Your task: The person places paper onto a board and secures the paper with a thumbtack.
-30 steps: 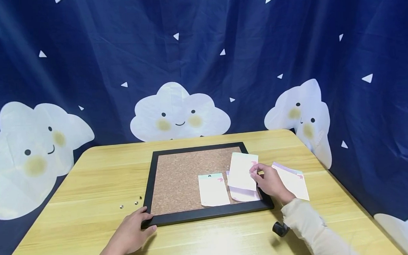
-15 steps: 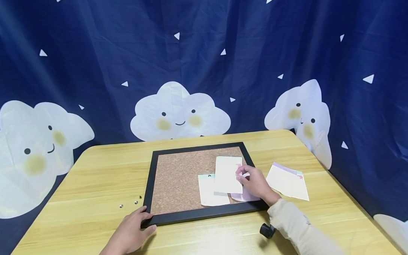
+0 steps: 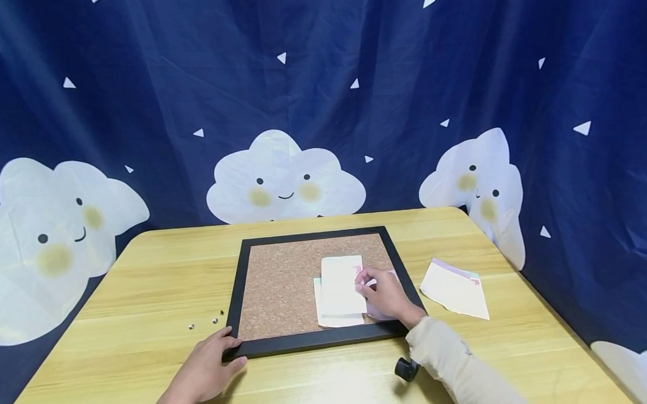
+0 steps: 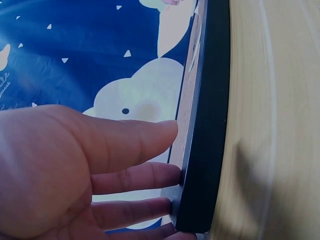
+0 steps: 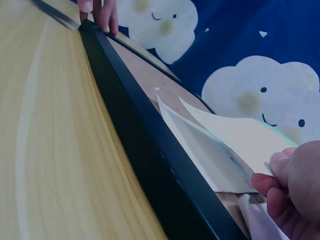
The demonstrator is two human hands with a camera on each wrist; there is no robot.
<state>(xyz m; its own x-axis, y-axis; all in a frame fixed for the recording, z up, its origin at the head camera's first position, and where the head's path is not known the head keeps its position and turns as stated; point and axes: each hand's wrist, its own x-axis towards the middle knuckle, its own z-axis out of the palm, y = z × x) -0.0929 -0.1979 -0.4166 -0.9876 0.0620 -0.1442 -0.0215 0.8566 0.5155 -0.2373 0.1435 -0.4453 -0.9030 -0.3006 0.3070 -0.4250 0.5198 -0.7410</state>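
In the head view, a cork board (image 3: 283, 286) with a black frame lies on the table. At its front left corner is my left hand (image 3: 203, 369), fingers fairly straight and touching the frame (image 4: 202, 130) in the left wrist view. My right hand (image 3: 382, 292) pinches a note sheet (image 3: 341, 284) by its right edge, thumb against fingertips. This sheet hovers over a white note (image 3: 341, 321) on the board, covering most of it; the right wrist view shows a gap between them. A purple-edged note (image 3: 378, 313) on the board is partly hidden behind my right hand.
Several small metallic thumbtacks (image 3: 215, 320) lie left of the board. To the right, a loose sheet with a purple top edge (image 3: 456, 289) rests on the table (image 3: 118, 304). A black wrist camera (image 3: 406, 369) hangs below my right sleeve. A blue cloud-patterned curtain (image 3: 320, 95) stands behind.
My right hand has carried the pinched sheet leftward and slightly toward me, from over the purple-edged note to over the white note. The left hand has stayed at the corner.
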